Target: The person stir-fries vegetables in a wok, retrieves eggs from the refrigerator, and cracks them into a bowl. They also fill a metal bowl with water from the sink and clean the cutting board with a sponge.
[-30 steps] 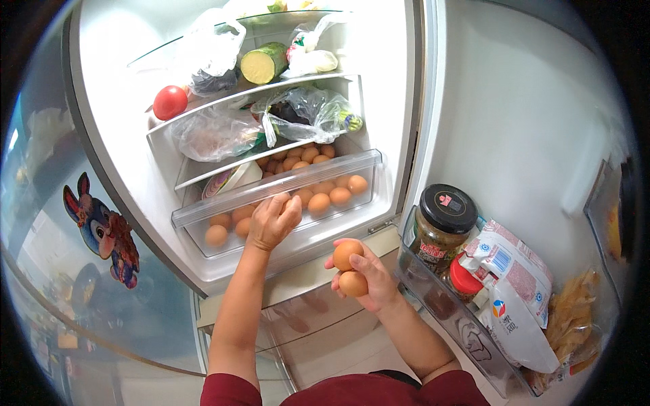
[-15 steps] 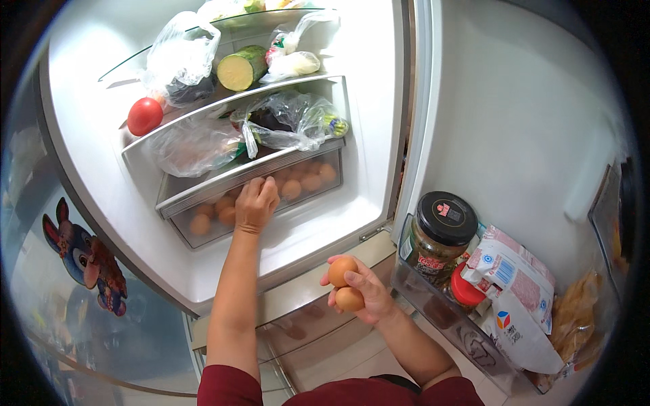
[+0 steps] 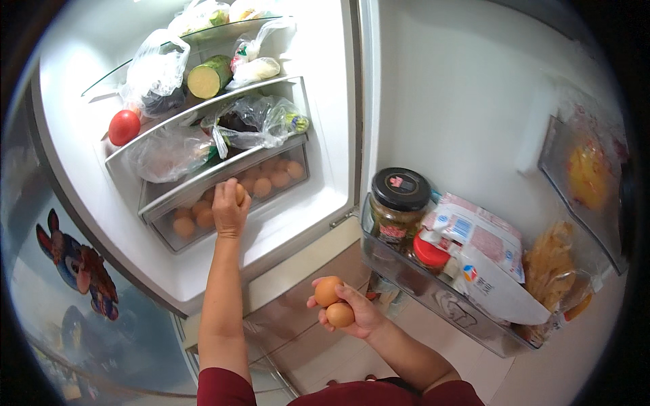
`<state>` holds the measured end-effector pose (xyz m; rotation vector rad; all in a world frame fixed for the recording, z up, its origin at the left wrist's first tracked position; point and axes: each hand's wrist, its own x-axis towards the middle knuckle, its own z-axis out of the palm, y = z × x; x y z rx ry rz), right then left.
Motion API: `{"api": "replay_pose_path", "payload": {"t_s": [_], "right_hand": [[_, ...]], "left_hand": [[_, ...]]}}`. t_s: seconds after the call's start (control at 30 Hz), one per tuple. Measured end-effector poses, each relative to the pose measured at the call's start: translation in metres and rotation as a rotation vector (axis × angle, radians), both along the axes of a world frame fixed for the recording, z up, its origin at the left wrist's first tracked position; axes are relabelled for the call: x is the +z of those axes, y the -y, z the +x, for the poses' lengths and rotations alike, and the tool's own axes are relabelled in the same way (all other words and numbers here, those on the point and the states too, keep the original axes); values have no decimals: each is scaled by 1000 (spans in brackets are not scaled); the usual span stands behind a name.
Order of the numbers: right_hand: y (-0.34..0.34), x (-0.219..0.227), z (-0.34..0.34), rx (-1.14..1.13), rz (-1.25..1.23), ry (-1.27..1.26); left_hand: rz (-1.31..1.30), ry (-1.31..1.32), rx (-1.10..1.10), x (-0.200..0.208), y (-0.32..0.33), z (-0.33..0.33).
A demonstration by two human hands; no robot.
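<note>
My left hand (image 3: 230,210) is at the front of the clear lower drawer (image 3: 276,205) of the fridge. Its fingers curl around a brown egg (image 3: 240,194), which shows at their right side. Behind the drawer's clear front lie several more brown eggs (image 3: 279,178). Lower down, outside the fridge, my right hand (image 3: 355,312) is closed on two brown eggs, an upper egg (image 3: 328,290) under the thumb and a lower egg (image 3: 340,314) against the palm.
Above the eggs, an upper drawer (image 3: 152,128) holds bagged vegetables (image 3: 254,122). A tomato (image 3: 124,128) and a cut winter melon (image 3: 209,77) sit higher. The open door's bin (image 3: 440,314) at right carries a black-lidded jar (image 3: 399,196), a red-lidded jar (image 3: 431,250) and packets (image 3: 474,227).
My left hand has lifted slightly from the drawer front, and an egg now shows in its fingers. The view has shifted right. My right hand still holds its two eggs.
</note>
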<state>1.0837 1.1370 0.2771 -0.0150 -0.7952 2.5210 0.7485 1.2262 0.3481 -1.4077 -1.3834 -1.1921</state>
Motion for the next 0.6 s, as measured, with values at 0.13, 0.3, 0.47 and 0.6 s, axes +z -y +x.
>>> {"api": "replay_pose_path", "payload": {"t_s": [0.13,0.3,0.47,0.6], "right_hand": [[18,-9,23,55,-10,-2],[44,-23,77,124,-7,9],[77,-44,169,228,7,85],[98,-63,251,285,-13,182]], "left_hand": [[132,198,-81,6,45,56],[-4,738,-463,-5,106,158],[-118,1011,-725,-26,192,278],[-208,1034,-747,-26,244,365]]}}
